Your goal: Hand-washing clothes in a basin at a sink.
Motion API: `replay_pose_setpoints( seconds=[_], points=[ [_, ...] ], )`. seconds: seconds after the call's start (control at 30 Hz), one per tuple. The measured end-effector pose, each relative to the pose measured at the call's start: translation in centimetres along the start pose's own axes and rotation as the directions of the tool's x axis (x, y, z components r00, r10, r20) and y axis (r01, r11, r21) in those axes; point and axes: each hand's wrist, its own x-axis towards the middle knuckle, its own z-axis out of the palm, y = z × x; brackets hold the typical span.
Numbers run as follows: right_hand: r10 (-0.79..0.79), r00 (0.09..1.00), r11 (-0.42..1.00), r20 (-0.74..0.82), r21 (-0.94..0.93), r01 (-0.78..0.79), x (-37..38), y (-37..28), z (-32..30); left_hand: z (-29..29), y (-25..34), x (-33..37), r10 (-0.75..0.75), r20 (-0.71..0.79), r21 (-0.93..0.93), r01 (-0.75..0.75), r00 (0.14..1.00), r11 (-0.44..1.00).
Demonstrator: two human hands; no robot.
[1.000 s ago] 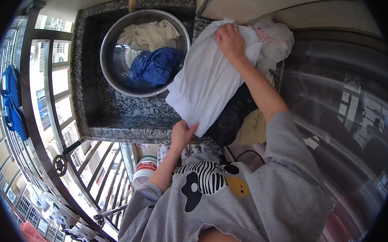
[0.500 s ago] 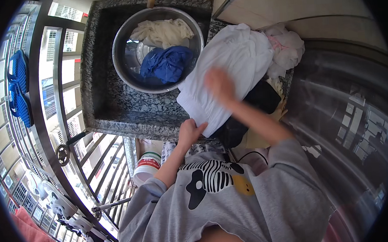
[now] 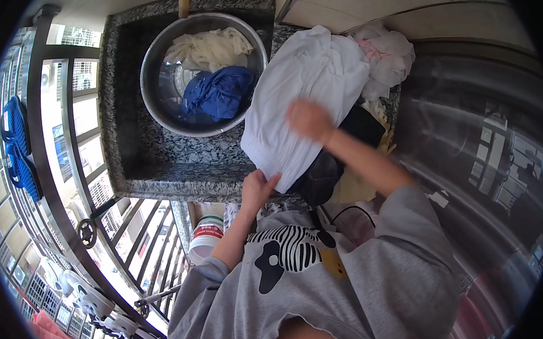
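A white garment (image 3: 306, 63) lies spread over the counter to the right of the stone sink (image 3: 138, 146). My left hand (image 3: 258, 190) grips its near edge, thumb on top and fingers partly hidden. Over the middle of the cloth is my right hand (image 3: 310, 121), curled and smeared by motion, so its fingers cannot be made out. In the sink stands a round metal basin (image 3: 146, 84) of water, holding a blue cloth (image 3: 218, 92) and a cream cloth (image 3: 213, 48).
Black cloth (image 3: 321, 176) pokes out beneath the white garment. A whitish bag (image 3: 388, 56) with pink in it sits behind. Metal railings with blue slippers (image 3: 18, 149) run along the left, and a white bucket (image 3: 205, 237) stands below the sink. A shiny dark panel (image 3: 467, 159) fills the right.
The view has shifted slightly, so the basin and sink sit further left. My left hand keeps its hold on the garment's edge, while my right hand is blurred over the cloth in both frames.
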Motion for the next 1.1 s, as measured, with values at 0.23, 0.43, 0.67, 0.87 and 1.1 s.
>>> replay_pose_setpoints(
  seconds=[0.23, 0.43, 0.67, 0.87, 1.1],
  points=[
    [0.786, 0.618, 0.609, 0.0, 0.171, -0.774, 4.1, 9.7, -4.3, -2.5, 7.6, -2.6, 0.441, -0.191, -0.289, -0.479, 0.877, 0.829],
    [0.688, 0.55, 0.619, 0.474, 0.013, -0.785, 3.8, 10.8, -10.2, -3.7, 13.7, -2.7, 0.361, 0.186, -0.927, 0.041, 0.914, 0.373],
    [0.454, 0.486, 0.583, 0.747, 0.164, -0.796, 0.0, 13.4, -10.8, -3.4, 17.0, -2.9, 0.441, 0.229, -0.973, 0.185, 0.868, 0.141],
    [0.189, 0.566, -0.478, 0.802, 0.579, -0.661, 2.9, 4.9, -18.9, -2.9, 15.7, -1.0, 0.006, 0.227, -0.917, 0.211, 0.974, 0.338],
    [-0.124, 0.575, 0.356, 0.809, 0.577, -0.735, 5.2, -4.4, -19.4, -0.7, 14.9, 2.6, 0.022, 0.323, -0.831, 0.272, 0.946, 0.486]
  ],
)
